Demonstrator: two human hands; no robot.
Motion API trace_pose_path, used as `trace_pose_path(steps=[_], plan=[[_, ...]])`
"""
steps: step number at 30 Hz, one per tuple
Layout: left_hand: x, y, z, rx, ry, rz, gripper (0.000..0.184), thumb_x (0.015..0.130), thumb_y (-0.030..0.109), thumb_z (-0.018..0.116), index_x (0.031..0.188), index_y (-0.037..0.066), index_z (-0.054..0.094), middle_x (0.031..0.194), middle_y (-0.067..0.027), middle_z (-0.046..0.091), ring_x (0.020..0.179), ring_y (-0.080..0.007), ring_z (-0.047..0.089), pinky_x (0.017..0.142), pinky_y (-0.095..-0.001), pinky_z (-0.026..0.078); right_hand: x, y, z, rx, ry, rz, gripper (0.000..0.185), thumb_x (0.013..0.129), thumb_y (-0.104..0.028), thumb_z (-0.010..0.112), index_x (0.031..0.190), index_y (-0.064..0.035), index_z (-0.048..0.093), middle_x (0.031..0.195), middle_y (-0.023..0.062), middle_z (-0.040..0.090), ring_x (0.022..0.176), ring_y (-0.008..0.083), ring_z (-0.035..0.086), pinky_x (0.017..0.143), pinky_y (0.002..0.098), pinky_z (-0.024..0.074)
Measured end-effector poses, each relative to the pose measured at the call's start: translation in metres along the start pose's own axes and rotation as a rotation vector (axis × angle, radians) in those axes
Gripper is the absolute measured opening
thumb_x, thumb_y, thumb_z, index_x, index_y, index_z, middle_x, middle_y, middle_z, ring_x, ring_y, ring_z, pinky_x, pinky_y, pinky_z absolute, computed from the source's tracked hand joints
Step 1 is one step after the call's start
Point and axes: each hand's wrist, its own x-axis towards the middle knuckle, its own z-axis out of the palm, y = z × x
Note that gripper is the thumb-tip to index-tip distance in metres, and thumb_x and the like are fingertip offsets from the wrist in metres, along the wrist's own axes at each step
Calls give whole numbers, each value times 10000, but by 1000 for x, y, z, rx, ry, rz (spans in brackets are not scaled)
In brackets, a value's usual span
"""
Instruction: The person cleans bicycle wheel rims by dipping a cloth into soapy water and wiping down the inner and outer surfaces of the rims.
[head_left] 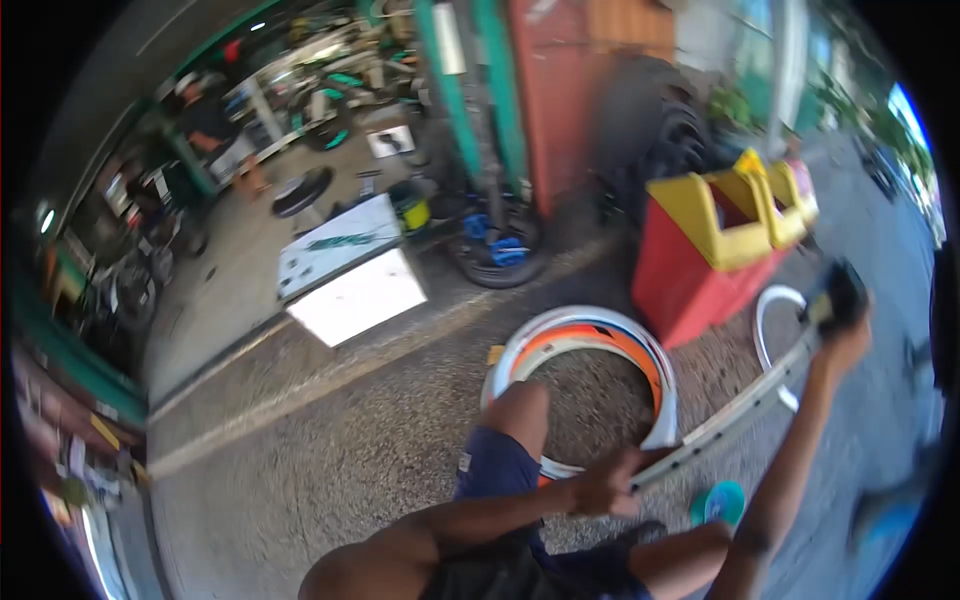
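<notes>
A long pale strip [725,425] with a row of dark spots, perhaps a wheel rim seen edge-on, spans the space between my hands. My left hand [605,485] is closed round its lower end. Higher up at the right, my right hand [848,340] is closed on a blurred black object [838,295] at the strip's far end; whether it also grips the strip is unclear. Beside my knee, several white and orange rims [660,385] lie stacked on the ground. A white ring [762,325] is partly hidden behind the strip.
Red bins with yellow tops [725,235] stand beyond the rims. A green round container [718,503] is near my leg. Further off are a white box [360,300], tyres [495,268], a person [210,130] in a workshop, and a road [850,220] at right.
</notes>
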Motion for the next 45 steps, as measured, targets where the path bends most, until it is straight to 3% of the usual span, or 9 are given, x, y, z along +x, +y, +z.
trace_pose_path(steps=[1, 16, 19, 23, 29, 31, 33, 36, 45], plan=[[4, -3, 5, 18, 10, 31, 978, 605, 105, 615, 1558, 6, 421, 1325, -122, 639, 1250, -204, 578, 1102, -335, 398, 1, 3, -13, 405, -65, 200, 349, 1042, -192, 560, 1323, -27, 685, 1123, 141, 778, 907, 273, 759, 816, 384, 590], [4, -14, 47, -43, -66, 59, 929, 730, 51, 621, 1619, 60, 350, 1415, -255, 619, 1301, -320, 622, 1096, -346, 437, -65, -27, -85, -27, 20, 50, 488, 1069, -401, 567, 1017, 50, 749, 965, 102, 733, 880, 147, 656, 795, 298, 532], [16, -44, 70, -1, 30, 77, 991, 630, 11, 589, 1598, 41, 381, 1123, -225, 711, 1007, -298, 687, 888, -362, 511, -95, -109, -75, 408, 158, 456, 629, 1091, -454, 437, 1081, 106, 724, 1012, 198, 744, 962, 249, 729, 831, 369, 601], [17, -27, 65, -16, -3, 51, 988, 598, -16, 572, 1573, 47, 424, 889, -237, 694, 790, -310, 688, 760, -399, 533, -121, -106, -84, -164, 286, 323, 665, 1094, -455, 391, 1150, 127, 709, 1081, 214, 757, 967, 274, 727, 862, 401, 607], [19, -68, 77, -40, 65, 140, 835, 700, 28, 581, 1526, 130, 511, 1083, -311, 700, 1017, -428, 709, 888, -430, 564, -129, -105, -124, 454, 342, 490, 602, 1101, -502, 368, 1458, -58, 562, 1413, 113, 634, 1285, 250, 599, 1123, 434, 453], [17, -53, 64, -72, -113, 30, 816, 714, 28, 567, 1522, 123, 515, 1054, -305, 704, 982, -422, 719, 859, -426, 574, -146, -101, -166, 520, 219, 484, 561, 1091, -509, 420, 1410, -76, 581, 1341, 88, 657, 1173, 265, 649, 1010, 446, 530], [23, -60, 63, 53, -36, 105, 815, 695, 35, 657, 1496, 41, 507, 957, -140, 711, 851, -148, 684, 745, -332, 556, -169, -130, -195, 392, 188, 784, 415, 1023, -411, 606, 1278, -84, 616, 1142, 101, 687, 896, 256, 697, 769, 415, 587], [36, -30, 47, 76, -256, -142, 856, 689, 29, 596, 1530, -17, 441, 1165, -299, 703, 1071, -397, 727, 920, -398, 573, -187, -117, -246, 208, 314, 1042, 364, 962, -269, 710, 1254, -75, 617, 995, 110, 685, 715, 224, 676, 621, 357, 575], [33, -45, 51, 125, -333, -14, 832, 786, 46, 659, 1556, -26, 354, 1171, -223, 629, 1131, -397, 644, 988, -449, 505, -190, -40, -291, -231, 201, 971, 255, 1020, -255, 658, 1104, -18, 700, 762, 38, 622, 584, 146, 572, 457, 307, 434]])
